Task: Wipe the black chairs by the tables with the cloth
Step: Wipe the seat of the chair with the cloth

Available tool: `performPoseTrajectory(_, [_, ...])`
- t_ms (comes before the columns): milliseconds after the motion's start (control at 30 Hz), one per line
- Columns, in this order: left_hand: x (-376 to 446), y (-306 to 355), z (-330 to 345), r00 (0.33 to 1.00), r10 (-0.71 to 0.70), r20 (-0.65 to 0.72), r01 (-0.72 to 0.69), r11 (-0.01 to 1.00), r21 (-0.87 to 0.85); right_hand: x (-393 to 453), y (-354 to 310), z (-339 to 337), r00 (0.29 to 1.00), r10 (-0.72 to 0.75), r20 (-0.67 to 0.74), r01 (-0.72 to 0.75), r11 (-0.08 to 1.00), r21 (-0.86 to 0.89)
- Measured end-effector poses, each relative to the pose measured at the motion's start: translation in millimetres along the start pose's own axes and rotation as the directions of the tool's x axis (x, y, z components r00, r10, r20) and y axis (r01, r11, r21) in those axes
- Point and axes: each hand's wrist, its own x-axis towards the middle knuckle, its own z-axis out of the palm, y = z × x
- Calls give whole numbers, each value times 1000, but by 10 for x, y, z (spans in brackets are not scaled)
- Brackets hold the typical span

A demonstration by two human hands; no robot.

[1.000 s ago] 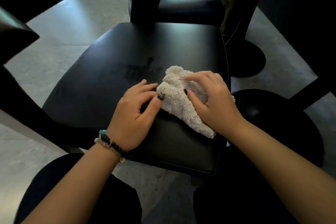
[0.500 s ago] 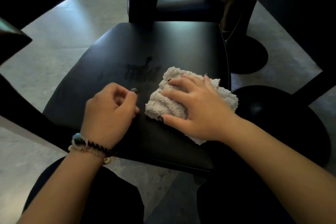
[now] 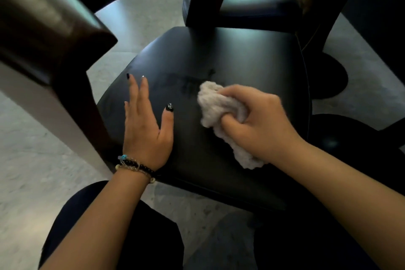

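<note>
Head view: the cloth [image 3: 221, 114] was gripped in the curled fingers of the right hand [image 3: 256, 125] mid-seat on the black chair [image 3: 252, 57], while the left hand [image 3: 145, 125] was laid flat, fingers straight, near the seat's left edge.

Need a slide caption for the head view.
Right hand grips cloth on black chair seat; left hand rests flat.

You have a single view, from the camera on your head, looking forward and steeply down, close over both hands. Your left hand [image 3: 145, 131] lies low and left of centre, your right hand [image 3: 258, 125] just beside it on the right, both over the black chair seat [image 3: 230, 55] that fills the middle. Beyond the hands the view reaches a second seat [image 3: 258, 0]; below your wrists it takes in your knees. The wide lens bends the edges.
</note>
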Motion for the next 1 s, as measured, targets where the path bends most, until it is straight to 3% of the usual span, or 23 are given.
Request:
performPoseTrajectory(33, [-11,-1,-8,1000,-16,-20,15,999,-36,30,-43,74,994,0,113,7,998,-58])
performPoseTrajectory(100, [-32,8,-16,998,-44,-36,42,998,-54,36,-54,221,931,79,357,63,928,-367])
performPoseTrajectory(167, [-29,13,-17,999,-50,-11,50,999,-5,16,-8,282,890,165,425,87,855,-512])
performPoseTrajectory(333, [-14,-1,-17,993,-51,109,30,982,186,217,120,282,898,13,441,199,880,-432])
performPoseTrajectory(500, [16,-5,-21,985,-60,160,16,965,261,537,171,331,971,112,210,-14,908,-420])
performPoseTrajectory(633, [8,17,-24,980,-78,182,22,956,294,224,38,421,923,-72,379,215,912,-350])
performPoseTrajectory(733, [6,49,-32,968,-123,219,37,932,361,382,158,334,907,6,422,189,888,-418])
performPoseTrajectory(833, [93,93,-40,951,-144,275,22,915,404,505,210,341,897,-54,438,233,900,-368])
performPoseTrajectory(933, [266,202,63,937,-108,333,-36,917,397,771,477,290,932,-68,356,216,893,-394])
performPoseTrajectory(1000, [300,288,151,918,-55,392,-103,923,370,1091,748,115,970,71,233,63,850,-522])
